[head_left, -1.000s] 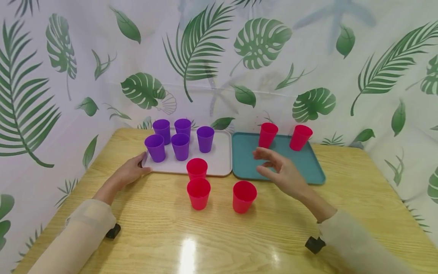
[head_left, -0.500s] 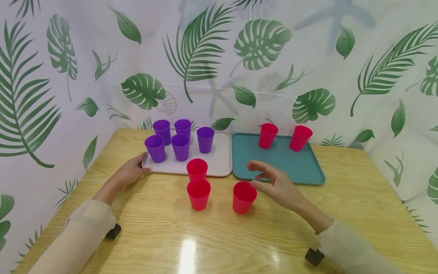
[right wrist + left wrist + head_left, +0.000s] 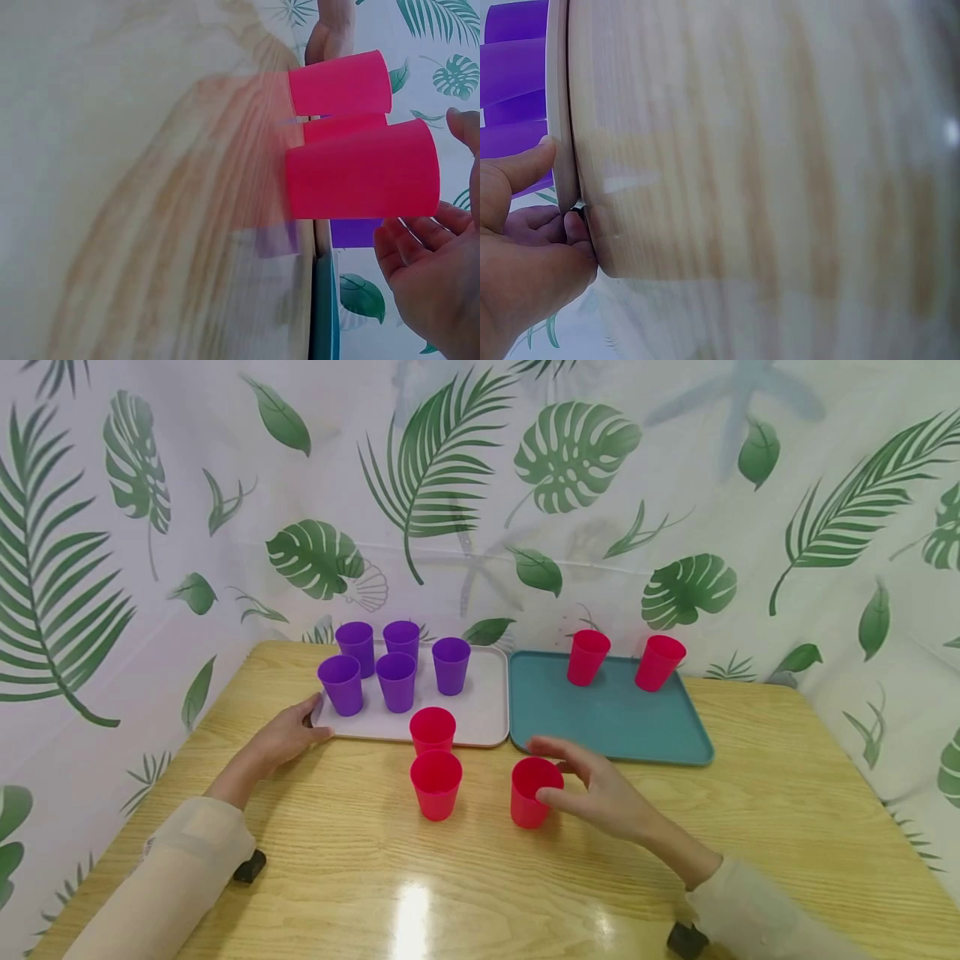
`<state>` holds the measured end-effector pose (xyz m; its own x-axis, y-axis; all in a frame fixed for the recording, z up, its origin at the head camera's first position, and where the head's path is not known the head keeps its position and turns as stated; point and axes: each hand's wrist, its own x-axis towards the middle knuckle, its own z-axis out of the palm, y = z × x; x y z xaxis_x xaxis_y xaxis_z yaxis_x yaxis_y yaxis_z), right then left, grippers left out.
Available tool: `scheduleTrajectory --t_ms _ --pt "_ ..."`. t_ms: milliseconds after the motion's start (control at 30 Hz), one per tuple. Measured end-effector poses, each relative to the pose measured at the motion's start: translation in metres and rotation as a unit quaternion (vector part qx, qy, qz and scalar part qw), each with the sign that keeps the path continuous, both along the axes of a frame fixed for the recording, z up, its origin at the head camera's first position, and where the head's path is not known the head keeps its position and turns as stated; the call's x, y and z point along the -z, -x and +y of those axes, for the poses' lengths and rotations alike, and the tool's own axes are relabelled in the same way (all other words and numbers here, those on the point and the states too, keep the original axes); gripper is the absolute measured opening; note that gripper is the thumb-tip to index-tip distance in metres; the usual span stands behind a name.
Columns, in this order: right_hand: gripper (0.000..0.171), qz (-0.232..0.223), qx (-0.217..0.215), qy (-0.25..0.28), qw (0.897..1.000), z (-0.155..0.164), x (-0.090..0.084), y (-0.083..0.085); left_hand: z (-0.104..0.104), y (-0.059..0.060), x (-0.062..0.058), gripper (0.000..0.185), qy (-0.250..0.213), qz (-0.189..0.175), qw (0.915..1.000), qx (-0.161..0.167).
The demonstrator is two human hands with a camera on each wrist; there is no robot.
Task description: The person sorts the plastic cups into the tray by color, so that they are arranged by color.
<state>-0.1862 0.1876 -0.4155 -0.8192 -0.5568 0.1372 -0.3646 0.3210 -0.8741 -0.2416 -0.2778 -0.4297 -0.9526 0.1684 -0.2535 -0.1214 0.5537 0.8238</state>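
My left hand [image 3: 288,733] grips the near left corner of the white tray [image 3: 480,727]; in the left wrist view the thumb lies over the rim and the fingers curl beneath. Several purple cups [image 3: 397,683] stand upright on that tray. My right hand [image 3: 600,789] is around the right side of a red cup [image 3: 528,802] on the table, thumb in front and fingers behind. The right wrist view shows the thumb apart from this cup [image 3: 364,176]. To its left stands another red cup [image 3: 437,793], partly hiding a third red cup [image 3: 432,727] by the white tray's front edge.
A teal tray [image 3: 607,727] adjoins the white one on the right, with two red cups [image 3: 587,658] standing at its back. The wooden table [image 3: 337,860] reaches back to a leaf-printed cloth [image 3: 465,468].
My right hand has come down from over the teal tray toward me and slightly left, to the right-hand red cup. The left hand stays at the white tray's corner.
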Motion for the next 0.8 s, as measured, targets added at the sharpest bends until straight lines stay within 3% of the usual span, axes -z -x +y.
scheduleTrajectory --t_ms 333,800 --pt "0.069 -0.022 0.004 -0.025 0.999 -0.005 0.007 -0.006 0.001 0.001 0.002 0.077 0.004 -0.002 1.0000 -0.002" --pt "0.068 -0.015 -0.002 -0.020 1.000 -0.006 0.012 -0.006 0.000 0.003 0.000 0.080 0.014 -0.011 0.9998 -0.006"
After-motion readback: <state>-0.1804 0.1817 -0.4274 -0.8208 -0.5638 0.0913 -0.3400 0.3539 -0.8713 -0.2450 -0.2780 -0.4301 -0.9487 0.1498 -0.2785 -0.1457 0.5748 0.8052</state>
